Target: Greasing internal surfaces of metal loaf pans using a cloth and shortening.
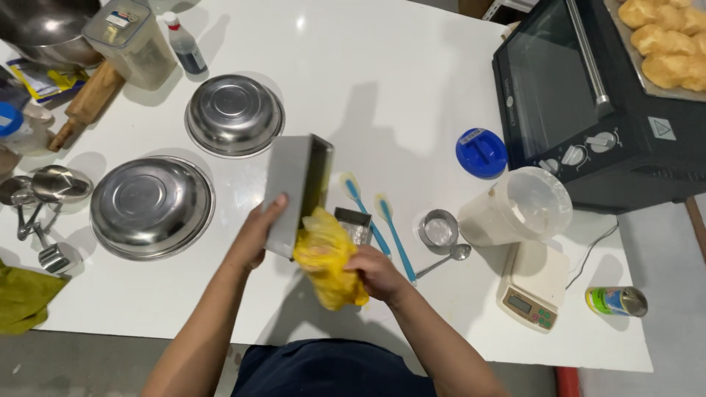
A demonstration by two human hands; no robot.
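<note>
My left hand (255, 234) holds a rectangular metal baking tin (294, 191) tilted up on its side above the white table (382, 88). My right hand (375, 273) grips a crumpled yellow plastic bag (327, 259) pressed against the tin's lower open end. Just beyond the bag lies a small metal scraper (354, 223), with two blue-handled silicone spatulas (386, 228) beside it.
Two upturned steel bowls (151, 207) (234, 115) sit at left, with measuring cups (44, 192) and a rolling pin (87, 103). To the right are a strainer (439, 228), a white tub (515, 209), a blue lid (481, 153), a scale (531, 288), a can (616, 301) and a black oven (596, 103).
</note>
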